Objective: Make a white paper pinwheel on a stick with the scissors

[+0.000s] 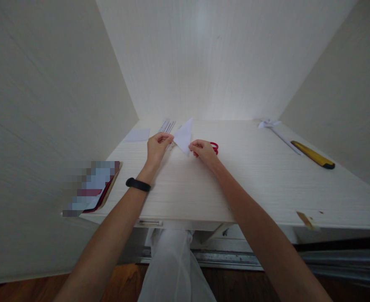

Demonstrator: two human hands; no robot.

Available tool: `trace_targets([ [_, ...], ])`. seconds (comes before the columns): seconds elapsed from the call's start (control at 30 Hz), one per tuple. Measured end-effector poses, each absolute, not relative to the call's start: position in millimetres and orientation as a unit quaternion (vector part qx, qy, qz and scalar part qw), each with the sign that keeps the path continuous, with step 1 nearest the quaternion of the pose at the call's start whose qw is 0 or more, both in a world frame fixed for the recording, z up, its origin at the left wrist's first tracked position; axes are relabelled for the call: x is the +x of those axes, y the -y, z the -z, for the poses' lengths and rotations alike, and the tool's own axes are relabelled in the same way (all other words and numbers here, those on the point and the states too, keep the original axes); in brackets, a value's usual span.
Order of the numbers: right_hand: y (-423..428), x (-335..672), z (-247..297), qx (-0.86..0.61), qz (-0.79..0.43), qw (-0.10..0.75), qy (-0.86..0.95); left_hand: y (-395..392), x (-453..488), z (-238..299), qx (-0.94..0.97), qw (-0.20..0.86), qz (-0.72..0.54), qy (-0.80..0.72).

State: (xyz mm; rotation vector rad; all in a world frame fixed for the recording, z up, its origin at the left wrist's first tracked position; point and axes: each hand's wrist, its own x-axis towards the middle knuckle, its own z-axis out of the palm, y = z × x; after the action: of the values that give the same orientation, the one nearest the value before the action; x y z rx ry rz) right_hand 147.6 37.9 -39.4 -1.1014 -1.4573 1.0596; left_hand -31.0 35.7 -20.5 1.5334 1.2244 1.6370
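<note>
A white sheet of paper [184, 135], folded into a triangle, is held up between my hands above the desk. My left hand [158, 144] pinches its left corner between thumb and finger. At the lower right corner, my right hand [201, 149] has its fingertips closed on the paper. Red-handled scissors [215, 147] lie just beyond my right hand, their blades hidden. Behind my left hand are several thin white paper sticks [167, 126], with a flat paper piece [137, 134] to their left.
A paper pinwheel [269, 124] on a white stick and a yellow box cutter [312, 154] lie at the right. A stack with a blurred top [99, 186] stands by the left wall. The white desk [185, 188] has walls on three sides.
</note>
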Motion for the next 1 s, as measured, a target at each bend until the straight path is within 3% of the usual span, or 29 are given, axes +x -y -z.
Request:
trace_targets([
  [1.0, -36.5, 147.9, 44.4, -0.429, -0.455, 0.455, 0.634, -39.7, -34.8, 23.0, 0.557, 0.286, -0.646, -0.436],
])
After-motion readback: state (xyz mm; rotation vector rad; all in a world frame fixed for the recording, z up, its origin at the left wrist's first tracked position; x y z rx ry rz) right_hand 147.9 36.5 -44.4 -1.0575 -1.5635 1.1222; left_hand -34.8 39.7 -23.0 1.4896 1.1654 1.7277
